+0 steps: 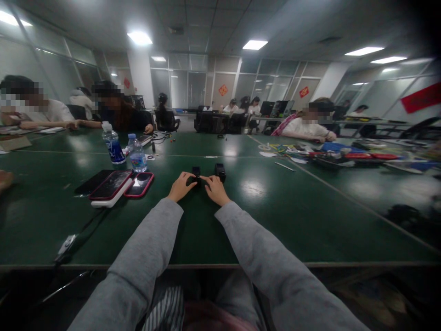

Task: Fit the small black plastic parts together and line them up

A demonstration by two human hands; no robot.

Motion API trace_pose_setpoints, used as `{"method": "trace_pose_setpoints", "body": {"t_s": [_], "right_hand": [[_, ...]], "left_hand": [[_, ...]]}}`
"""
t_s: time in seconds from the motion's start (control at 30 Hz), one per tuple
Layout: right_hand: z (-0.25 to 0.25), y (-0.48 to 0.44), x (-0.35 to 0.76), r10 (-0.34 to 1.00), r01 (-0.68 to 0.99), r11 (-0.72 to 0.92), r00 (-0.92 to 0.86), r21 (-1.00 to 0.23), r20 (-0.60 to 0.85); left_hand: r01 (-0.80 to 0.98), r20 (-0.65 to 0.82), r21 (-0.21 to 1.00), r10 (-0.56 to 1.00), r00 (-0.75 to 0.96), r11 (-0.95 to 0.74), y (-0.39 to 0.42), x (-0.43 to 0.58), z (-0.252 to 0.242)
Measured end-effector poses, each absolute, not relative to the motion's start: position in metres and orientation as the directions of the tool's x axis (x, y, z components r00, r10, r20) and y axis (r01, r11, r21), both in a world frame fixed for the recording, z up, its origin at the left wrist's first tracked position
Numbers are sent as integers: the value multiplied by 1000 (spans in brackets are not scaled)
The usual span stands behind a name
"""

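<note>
A small black boxy device [196,171] stands on the green table; its exact kind is too small to make out. My left hand [180,186] grips it from the left, with the thumb on the near side and the fingers beyond. From the right, my right hand [216,190] stretches its index finger to the device's side, with the thumb apart below. A second black device [219,170], like a small box with a band or strap, sits just past my right hand's knuckles. My hands partly cover the lower part of the first device.
Left of my hands lie phones [139,185] and a white power bank [112,196] with a cable. Two bottles [137,156] stand behind them. Tools and wires [344,154] are heaped at the right, near a pen [285,167]. Several people sit around the table.
</note>
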State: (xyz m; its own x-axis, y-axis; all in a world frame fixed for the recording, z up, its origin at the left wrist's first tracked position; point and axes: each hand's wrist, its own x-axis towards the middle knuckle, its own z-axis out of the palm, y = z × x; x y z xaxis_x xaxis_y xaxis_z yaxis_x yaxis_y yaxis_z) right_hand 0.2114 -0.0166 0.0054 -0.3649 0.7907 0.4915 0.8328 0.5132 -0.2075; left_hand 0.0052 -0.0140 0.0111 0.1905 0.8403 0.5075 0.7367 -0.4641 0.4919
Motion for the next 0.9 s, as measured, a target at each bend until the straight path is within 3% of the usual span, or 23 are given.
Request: {"method": "trace_pose_setpoints", "body": {"t_s": [0.33,0.6,0.8,0.9], "right_hand": [[8,-23,210,807,845,501,-379,-185,453],[3,-12,223,789,941,292,-138,-169,599],[-5,3,243,901,942,195,-62,-272,429],[-4,4,244,900,933,219,-80,-287,428]], "left_hand": [[783,489,429,844,219,-451,-17,6,13],[801,481,401,846,229,-445,-19,6,14],[819,479,385,850,218,-427,-19,7,15],[834,469,376,860,203,-402,-21,7,15]]}}
